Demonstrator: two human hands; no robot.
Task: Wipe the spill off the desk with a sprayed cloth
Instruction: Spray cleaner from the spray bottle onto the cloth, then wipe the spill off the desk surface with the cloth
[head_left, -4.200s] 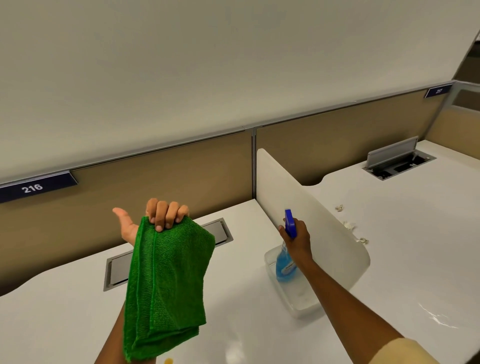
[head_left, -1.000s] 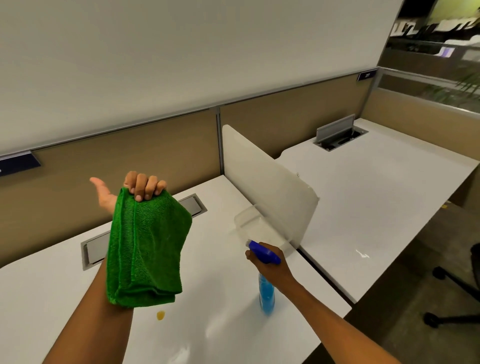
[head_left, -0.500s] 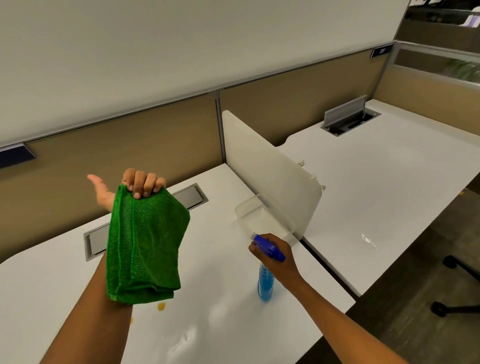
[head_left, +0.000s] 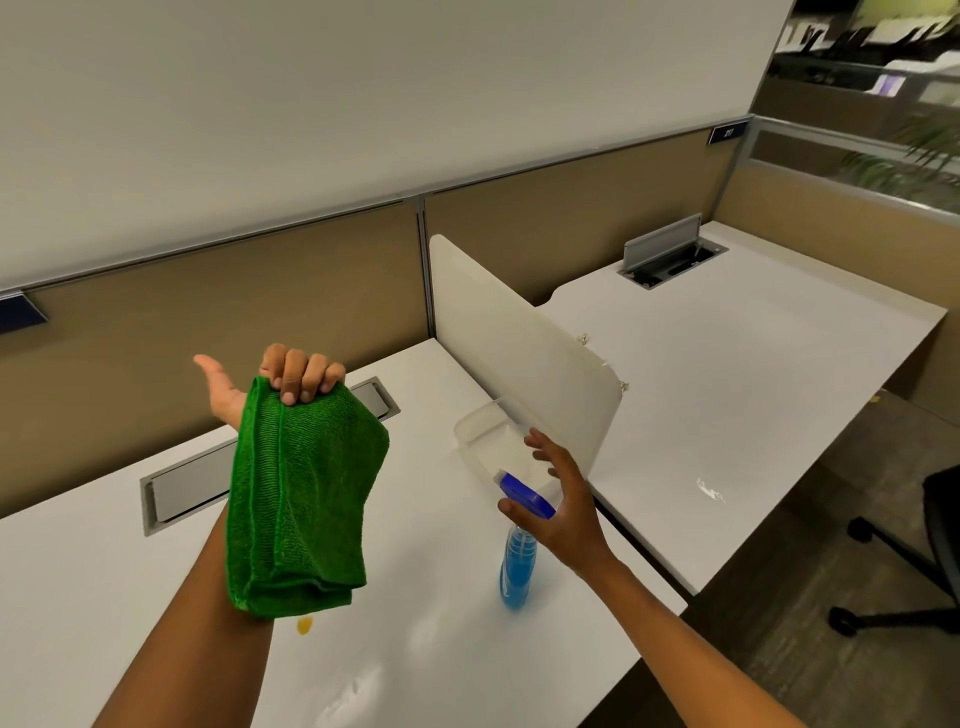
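Note:
My left hand (head_left: 283, 382) is raised above the white desk (head_left: 447, 639), fingers curled over the top of a folded green cloth (head_left: 301, 499) that hangs down over my forearm. A small yellow-orange spill (head_left: 304, 626) lies on the desk just below the cloth's lower edge. A spray bottle (head_left: 515, 564) with blue liquid and a blue head stands upright on the desk to the right. My right hand (head_left: 558, 501) hovers right at the bottle's head with fingers spread, no longer wrapped around it.
A clear plastic tray (head_left: 475, 434) sits behind the bottle against a white divider panel (head_left: 524, 358). A grey cable hatch (head_left: 192, 480) is set in the desk at the back. A neighbouring desk (head_left: 753, 374) lies right, and a black chair (head_left: 935, 545) stands on the floor.
My right hand carried the spray bottle out of the tray, set it on the desk and has now opened off its head. The left hand still holds the cloth up.

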